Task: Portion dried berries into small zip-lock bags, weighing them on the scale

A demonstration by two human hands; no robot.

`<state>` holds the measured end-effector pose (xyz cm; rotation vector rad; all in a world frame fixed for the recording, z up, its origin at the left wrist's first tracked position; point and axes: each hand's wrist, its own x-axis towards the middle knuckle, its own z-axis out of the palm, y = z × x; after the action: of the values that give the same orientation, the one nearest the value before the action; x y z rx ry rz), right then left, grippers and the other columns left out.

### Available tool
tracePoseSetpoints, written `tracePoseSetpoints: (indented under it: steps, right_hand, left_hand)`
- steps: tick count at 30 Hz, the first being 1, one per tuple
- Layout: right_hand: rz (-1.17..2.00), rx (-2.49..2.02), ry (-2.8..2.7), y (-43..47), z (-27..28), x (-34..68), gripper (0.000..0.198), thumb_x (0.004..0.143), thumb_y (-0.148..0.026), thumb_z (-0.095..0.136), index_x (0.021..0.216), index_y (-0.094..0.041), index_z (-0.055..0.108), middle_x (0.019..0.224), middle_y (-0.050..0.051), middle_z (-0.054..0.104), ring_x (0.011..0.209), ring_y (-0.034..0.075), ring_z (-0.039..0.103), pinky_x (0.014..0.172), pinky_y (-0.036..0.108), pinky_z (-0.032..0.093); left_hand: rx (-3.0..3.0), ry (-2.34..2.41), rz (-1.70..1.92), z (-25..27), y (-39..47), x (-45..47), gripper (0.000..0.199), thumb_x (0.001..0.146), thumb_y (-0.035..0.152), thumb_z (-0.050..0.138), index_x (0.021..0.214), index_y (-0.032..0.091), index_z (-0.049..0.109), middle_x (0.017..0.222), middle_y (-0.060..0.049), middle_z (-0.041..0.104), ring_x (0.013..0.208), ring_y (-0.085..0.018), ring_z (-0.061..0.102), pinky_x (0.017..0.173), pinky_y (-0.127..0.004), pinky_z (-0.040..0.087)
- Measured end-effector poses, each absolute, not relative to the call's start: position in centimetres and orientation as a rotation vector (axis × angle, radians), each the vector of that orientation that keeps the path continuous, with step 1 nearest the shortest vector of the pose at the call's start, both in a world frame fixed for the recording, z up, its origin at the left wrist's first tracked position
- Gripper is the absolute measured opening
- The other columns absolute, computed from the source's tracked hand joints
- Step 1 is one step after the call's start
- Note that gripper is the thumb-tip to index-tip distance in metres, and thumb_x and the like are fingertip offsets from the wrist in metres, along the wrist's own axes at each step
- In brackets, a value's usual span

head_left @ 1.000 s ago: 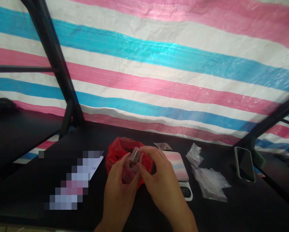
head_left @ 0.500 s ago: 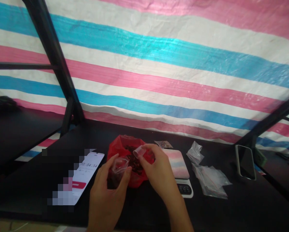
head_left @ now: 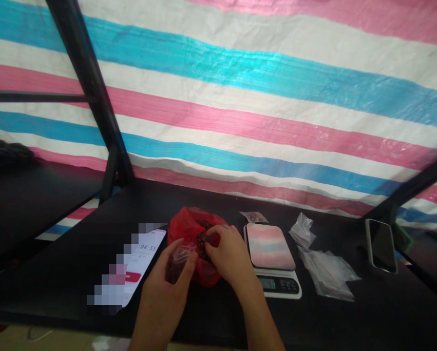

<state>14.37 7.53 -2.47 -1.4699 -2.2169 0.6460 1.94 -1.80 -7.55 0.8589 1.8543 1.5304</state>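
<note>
A red plastic bag (head_left: 183, 224) stands open on the black table, with small dark brown pieces (head_left: 202, 239) inside. My left hand (head_left: 163, 292) is closed around the sides of a small clear plastic bag (head_left: 183, 252) at the red bag's near left edge. Over the mouth of the red bag, my right hand (head_left: 228, 253) reaches down with its fingers bent together among the brown pieces. The small clear cup it held a moment earlier is hidden behind the fingers and the pieces.
Right of the red bag sits a kitchen scale (head_left: 271, 247), a small filled bag (head_left: 255, 217) behind it. Clear bags (head_left: 328, 273) and a crumpled one (head_left: 302, 230) lie farther right. A phone (head_left: 381, 246) leans at the right; another phone (head_left: 145, 258) showing a timer lies left.
My right hand has lowered the small clear cup from above the red bag down into the brown pieces. My left hand stays around the clear bag. The view has shifted slightly.
</note>
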Motion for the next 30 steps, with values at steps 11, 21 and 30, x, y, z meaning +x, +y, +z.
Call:
tracePoseSetpoints:
  steps: [11, 21, 30]
  right_hand:
    - [1.134, -1.341, -1.994, 7.1, -2.7, 16.0, 0.013, 0.083, -0.019, 0.073, 0.092, -0.022, 0.081, 0.091, 0.003, 0.085, 0.085, 0.023, 0.079, 0.074, 0.031, 0.055]
    - [1.394, -1.158, -1.670, 7.8, -1.8, 19.1, 0.016, 0.091, -0.026, 0.067, 0.103, -0.018, 0.075, 0.093, 0.006, 0.083, 0.084, 0.021, 0.078, 0.071, 0.028, 0.055]
    - [1.039, -1.065, -1.750, 6.0, 0.6, 19.4, 0.022, 0.086, -0.017, 0.072, 0.107, -0.022, 0.076, 0.107, 0.003, 0.080, 0.105, 0.022, 0.072, 0.098, 0.037, 0.055]
  left_hand:
    - [0.712, 1.622, 1.715, -6.6, -1.1, 2.2, 0.069, 0.075, 0.069, 0.082, 0.124, 0.021, 0.070, 0.114, -0.011, 0.084, 0.108, -0.032, 0.081, 0.094, -0.045, 0.066]
    - [1.456, 2.254, 1.638, -6.6, -1.4, 3.0, 0.058, 0.087, 0.068, 0.068, 0.123, 0.023, 0.074, 0.118, -0.014, 0.079, 0.118, -0.040, 0.069, 0.110, -0.061, 0.045]
    - [1.733, 2.160, 1.590, -7.7, -0.2, 4.7, 0.049, 0.096, 0.059, 0.066, 0.131, 0.026, 0.071, 0.118, -0.010, 0.082, 0.109, -0.034, 0.074, 0.096, -0.048, 0.050]
